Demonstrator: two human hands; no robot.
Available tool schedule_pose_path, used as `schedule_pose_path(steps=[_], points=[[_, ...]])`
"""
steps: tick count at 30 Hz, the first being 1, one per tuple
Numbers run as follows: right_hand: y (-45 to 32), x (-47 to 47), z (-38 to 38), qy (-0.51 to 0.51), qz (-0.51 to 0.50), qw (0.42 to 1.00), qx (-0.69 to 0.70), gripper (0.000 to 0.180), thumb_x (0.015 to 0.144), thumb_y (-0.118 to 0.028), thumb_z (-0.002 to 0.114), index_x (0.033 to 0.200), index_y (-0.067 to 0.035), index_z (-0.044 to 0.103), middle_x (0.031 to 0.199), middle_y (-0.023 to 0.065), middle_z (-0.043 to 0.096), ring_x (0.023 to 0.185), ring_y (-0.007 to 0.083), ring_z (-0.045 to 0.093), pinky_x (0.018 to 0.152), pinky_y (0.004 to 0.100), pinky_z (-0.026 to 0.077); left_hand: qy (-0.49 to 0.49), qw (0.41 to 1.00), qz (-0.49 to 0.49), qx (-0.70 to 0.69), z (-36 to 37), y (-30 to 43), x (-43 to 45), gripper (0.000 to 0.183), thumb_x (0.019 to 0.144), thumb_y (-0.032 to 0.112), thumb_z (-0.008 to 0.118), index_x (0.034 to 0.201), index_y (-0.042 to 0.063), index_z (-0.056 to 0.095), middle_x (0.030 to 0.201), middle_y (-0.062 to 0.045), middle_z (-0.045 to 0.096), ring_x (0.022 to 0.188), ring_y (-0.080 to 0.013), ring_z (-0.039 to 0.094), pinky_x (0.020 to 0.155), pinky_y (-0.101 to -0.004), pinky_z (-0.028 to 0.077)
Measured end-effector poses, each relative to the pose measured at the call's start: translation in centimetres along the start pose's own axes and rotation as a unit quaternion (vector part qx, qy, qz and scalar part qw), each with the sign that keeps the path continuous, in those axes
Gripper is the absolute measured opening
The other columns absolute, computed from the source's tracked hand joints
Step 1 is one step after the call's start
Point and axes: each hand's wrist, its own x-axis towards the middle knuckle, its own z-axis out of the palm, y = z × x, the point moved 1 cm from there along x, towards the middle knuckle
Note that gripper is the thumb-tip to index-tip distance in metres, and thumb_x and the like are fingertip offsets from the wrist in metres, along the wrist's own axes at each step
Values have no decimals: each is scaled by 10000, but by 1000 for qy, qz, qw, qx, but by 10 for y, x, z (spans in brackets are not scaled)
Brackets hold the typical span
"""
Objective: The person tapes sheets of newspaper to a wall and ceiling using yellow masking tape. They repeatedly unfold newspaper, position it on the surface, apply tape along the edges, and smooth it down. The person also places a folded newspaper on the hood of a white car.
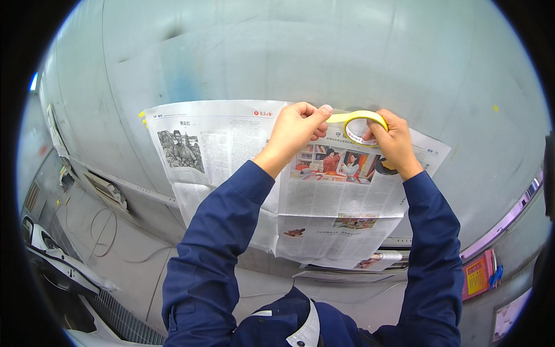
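Observation:
A roll of yellow masking tape [366, 114] is gripped in my right hand [395, 141], with the thumb and fingers at the ring's right side. From it a short strip stretches left to my left hand [299, 132], which pinches the free end between thumb and finger. Both hands are in front of an open newspaper sheet [243, 143] spread flat against a pale metal wall panel [303, 52]. Small pieces of yellow tape [142, 114] show at the sheet's upper left corner. My hands and sleeves hide parts of the newspaper.
A white car part [65, 260] is at the lower left beside a floor grating [125, 319]. A hose [104, 253] loops over the floor. Below the newspaper, more paper [379, 260] lies in a rack. A red box [477, 275] is at the right.

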Motion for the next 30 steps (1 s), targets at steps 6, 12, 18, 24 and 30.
schedule_pose_path(steps=[6,12,18,24,30], points=[[-1,-1,-2,-5,-19,1000,-17,123,947,-87,574,892,-10,653,696,33,689,633,65,591,585,229,449,-13,999,33,8,7,1,-1,313,935,291,688,992,-14,644,887,-109,702,814,-164,684,753,-279,546],[2,1,-4,-44,3,999,-8,97,920,-93,609,886,-9,644,698,10,644,622,65,578,577,229,441,26,991,130,17,0,-19,5,165,963,150,621,925,-10,606,819,-66,692,740,-124,662,688,-269,536],[13,-5,-58,-108,81,990,-38,63,839,-80,639,825,-27,609,629,-28,533,566,52,512,531,231,409,156,966,183,96,-110,-59,-3,151,1020,181,570,974,38,588,849,-25,637,769,-106,632,728,-257,521],[64,-33,-146,-57,126,990,-24,201,907,-188,610,759,-67,550,574,-37,496,487,38,447,480,200,330,329,910,191,164,-307,-82,-23,195,1029,228,570,997,37,589,876,-30,640,772,-96,620,719,-249,530],[97,-44,-170,14,110,993,41,301,983,-284,583,759,-93,520,559,-48,455,470,28,386,474,196,293,426,883,133,146,-395,-72,-20,223,1034,224,544,1057,2,553,878,-68,650,754,-125,643,678,-264,545]])
